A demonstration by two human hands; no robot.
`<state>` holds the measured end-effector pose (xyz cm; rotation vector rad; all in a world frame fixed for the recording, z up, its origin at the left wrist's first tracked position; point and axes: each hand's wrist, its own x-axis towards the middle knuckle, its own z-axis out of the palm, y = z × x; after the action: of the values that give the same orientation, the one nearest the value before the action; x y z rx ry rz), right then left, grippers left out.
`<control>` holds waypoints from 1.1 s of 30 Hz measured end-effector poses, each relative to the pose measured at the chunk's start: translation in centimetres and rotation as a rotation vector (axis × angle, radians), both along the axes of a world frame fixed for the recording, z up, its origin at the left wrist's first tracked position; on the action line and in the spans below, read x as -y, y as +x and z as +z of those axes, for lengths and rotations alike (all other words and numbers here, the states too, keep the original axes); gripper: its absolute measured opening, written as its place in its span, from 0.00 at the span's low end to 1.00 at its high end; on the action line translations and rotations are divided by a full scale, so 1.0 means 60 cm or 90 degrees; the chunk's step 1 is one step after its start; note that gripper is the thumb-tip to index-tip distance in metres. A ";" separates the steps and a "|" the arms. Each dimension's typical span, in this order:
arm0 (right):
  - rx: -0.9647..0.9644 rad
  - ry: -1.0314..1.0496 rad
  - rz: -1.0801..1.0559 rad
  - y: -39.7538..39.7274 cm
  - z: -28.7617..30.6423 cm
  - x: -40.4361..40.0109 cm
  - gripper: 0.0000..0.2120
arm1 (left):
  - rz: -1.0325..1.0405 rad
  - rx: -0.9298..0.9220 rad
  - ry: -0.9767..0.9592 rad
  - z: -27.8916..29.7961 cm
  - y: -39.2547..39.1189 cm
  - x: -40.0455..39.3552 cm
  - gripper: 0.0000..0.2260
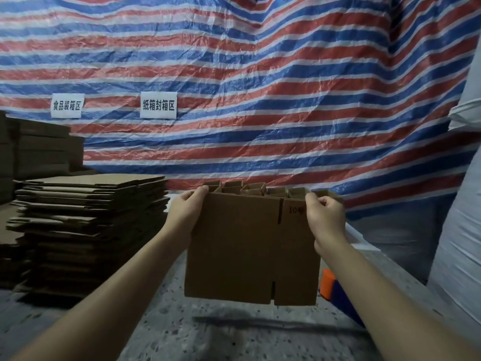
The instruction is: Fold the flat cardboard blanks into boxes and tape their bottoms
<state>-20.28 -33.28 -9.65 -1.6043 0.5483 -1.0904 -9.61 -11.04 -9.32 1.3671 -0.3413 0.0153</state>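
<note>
blank: flat cardboard blank (252,251) held upright in the air in front of the person, above the speckled stone floor (213,334). Slots cut in the top and bottom edges, "10" printed near the top right corner. Its shadow falls on the floor below.
left hand: left hand (186,212) grips the blank's top left corner, fingers curled over the top edge, thumb side towards the person.
right hand: right hand (325,220) pinches the top right corner, fingertips bent round the edge, other fingers curled in.
blank stack: tall stack of flat blanks (88,230) on the floor to the left, well apart from the held blank. Edges uneven.
more stock: darker cardboard piles (39,149) behind the stack, against the sheet.
finished boxes: row of small open cardboard boxes (250,189) just behind the blank's top edge, mostly hidden by it. Can't tell the count.
tool: orange and blue object (328,284) on the floor, just right of the blank's lower corner, partly hidden. Can't tell what it is.
backdrop: red, white and blue striped tarp (260,87) fills the wall, with two white paper signs (158,105) with Chinese characters on it.
right edge: white sacking or sheet (458,230) hanging down.
</note>
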 end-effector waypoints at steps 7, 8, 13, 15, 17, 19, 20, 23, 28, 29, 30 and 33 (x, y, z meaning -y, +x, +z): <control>0.024 -0.015 0.051 0.018 -0.006 0.028 0.18 | -0.029 0.020 0.009 -0.010 0.046 0.018 0.10; 0.023 -0.012 0.053 0.021 -0.013 0.032 0.16 | -0.032 0.017 0.012 -0.016 0.051 0.022 0.10; 0.006 0.001 0.055 0.035 -0.045 0.043 0.15 | -0.025 -0.022 0.036 -0.044 0.068 0.042 0.11; 0.004 0.001 0.055 0.042 -0.052 0.047 0.15 | -0.026 -0.037 0.034 -0.048 0.072 0.045 0.12; 0.008 -0.009 0.053 0.046 -0.057 0.048 0.15 | -0.020 -0.041 0.031 -0.053 0.077 0.046 0.12; 0.008 -0.016 0.060 0.049 -0.065 0.048 0.16 | -0.020 -0.054 0.035 -0.059 0.082 0.045 0.13; 0.008 -0.016 0.063 0.050 -0.069 0.047 0.16 | -0.029 -0.063 0.039 -0.063 0.085 0.043 0.13; 0.008 -0.016 0.067 0.053 -0.080 0.049 0.20 | -0.057 -0.069 0.055 -0.069 0.094 0.036 0.14; 0.017 -0.019 0.031 0.060 -0.084 0.048 0.20 | -0.097 -0.070 0.095 -0.065 0.106 0.022 0.13; 0.020 -0.017 0.019 0.062 -0.087 0.046 0.19 | -0.109 -0.078 0.094 -0.062 0.107 0.020 0.12; 0.025 -0.011 0.010 0.064 -0.090 0.044 0.18 | -0.123 -0.085 0.093 -0.060 0.108 0.018 0.12; 0.037 0.015 0.001 0.067 -0.098 0.033 0.17 | -0.186 -0.106 0.117 -0.057 0.105 0.016 0.14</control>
<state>-16.24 -35.29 -15.51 -1.5473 0.5196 -1.1229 -3.33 -12.02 -12.72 1.4775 -0.4071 -0.3779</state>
